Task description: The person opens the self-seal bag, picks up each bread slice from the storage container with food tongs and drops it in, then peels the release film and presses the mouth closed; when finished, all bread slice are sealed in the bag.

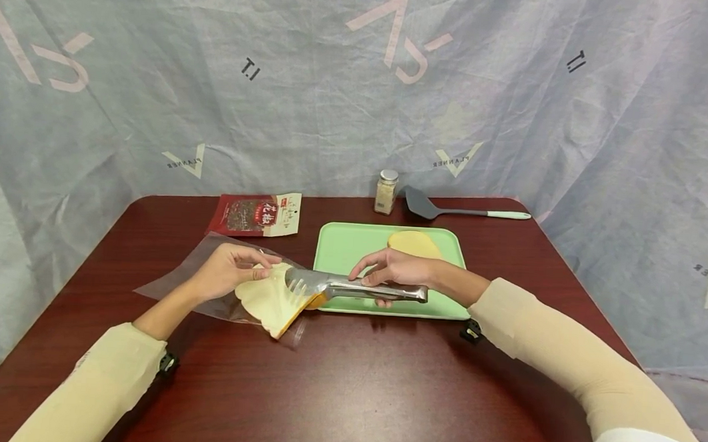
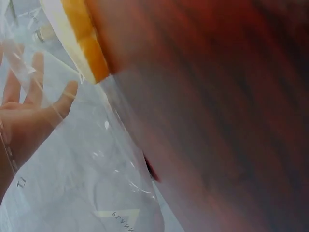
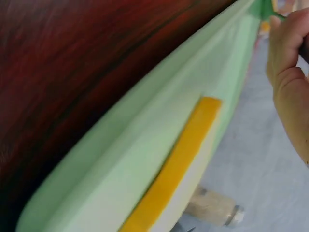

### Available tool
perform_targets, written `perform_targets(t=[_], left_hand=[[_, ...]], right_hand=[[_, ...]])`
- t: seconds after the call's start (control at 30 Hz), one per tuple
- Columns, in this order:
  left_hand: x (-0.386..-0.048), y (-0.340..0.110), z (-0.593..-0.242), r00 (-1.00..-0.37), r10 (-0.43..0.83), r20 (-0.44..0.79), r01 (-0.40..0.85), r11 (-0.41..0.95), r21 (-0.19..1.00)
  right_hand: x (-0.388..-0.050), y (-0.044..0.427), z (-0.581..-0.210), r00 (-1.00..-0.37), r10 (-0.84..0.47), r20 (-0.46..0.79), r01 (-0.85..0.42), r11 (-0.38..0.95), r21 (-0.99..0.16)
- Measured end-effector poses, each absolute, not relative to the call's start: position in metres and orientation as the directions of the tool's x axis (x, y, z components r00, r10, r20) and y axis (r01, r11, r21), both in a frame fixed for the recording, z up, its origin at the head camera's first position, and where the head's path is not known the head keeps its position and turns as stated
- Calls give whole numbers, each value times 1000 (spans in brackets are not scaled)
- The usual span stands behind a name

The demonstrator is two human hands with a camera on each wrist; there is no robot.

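Observation:
In the head view my right hand (image 1: 396,270) grips metal tongs (image 1: 338,285) over the front of the green tray (image 1: 346,247). The slotted end of the tongs lies on a slice of bread (image 1: 266,300), tilted, its golden crust facing front right. My left hand (image 1: 228,268) pinches a clear plastic bag (image 1: 197,293) by the bread's upper left edge. Clear film shows around the slice; whether all of it lies inside the bag is hard to tell. Another bread slice (image 3: 174,164) rests on the tray in the right wrist view.
Behind the left hand lies a red and white spice packet (image 1: 255,214). A small glass jar (image 1: 386,192) with a silver lid stands at the back, beside a grey spatula (image 1: 424,203). Grey printed cloth hangs behind the dark red table (image 1: 345,394).

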State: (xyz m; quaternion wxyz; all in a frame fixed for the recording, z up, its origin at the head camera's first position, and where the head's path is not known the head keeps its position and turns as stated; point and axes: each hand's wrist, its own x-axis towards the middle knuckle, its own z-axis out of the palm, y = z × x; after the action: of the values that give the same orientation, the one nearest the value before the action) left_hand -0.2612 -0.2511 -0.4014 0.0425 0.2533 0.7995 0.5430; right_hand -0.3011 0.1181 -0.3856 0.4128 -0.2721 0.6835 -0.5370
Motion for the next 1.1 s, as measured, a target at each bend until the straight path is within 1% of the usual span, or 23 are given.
perform_targets(t=[0.13,0.27,0.43,0.6,0.67,0.8,0.87,0.93,1.1], left_hand=[[-261,-249,-401,-883,426,197,353,325,878],[-260,-248,-402,-887,417,197,347,322,881],[-260,-247,-402,-881,432,194,343,299,890],[-258,-246,-402,-873,443,202,347,275,897],[-258,-245,-402,-872,443,208,349,267,898],[-258,-245,-402,-875,427,227,366,277,888],[-259,-246,-403,-881,409,238,372,289,882],[-259,-246,-403,-889,388,244,372,301,878],[-257,-246,-401,-914,337,225,341,341,876]], right_hand=[[-287,118,-375,-551,-772,-318,131,296,-946],[-274,120,-363,-574,-742,-346,174,302,-937],[-257,123,-352,-571,-738,-359,168,322,-931],[-241,122,-353,-570,-734,-368,180,325,-928],[-235,121,-355,-590,-721,-363,198,307,-931],[-228,121,-357,-670,-664,-332,235,235,-943],[-226,122,-356,-695,-640,-329,261,202,-944],[-225,124,-356,-694,-635,-340,279,198,-940],[-224,127,-356,-641,-670,-374,282,247,-927]])
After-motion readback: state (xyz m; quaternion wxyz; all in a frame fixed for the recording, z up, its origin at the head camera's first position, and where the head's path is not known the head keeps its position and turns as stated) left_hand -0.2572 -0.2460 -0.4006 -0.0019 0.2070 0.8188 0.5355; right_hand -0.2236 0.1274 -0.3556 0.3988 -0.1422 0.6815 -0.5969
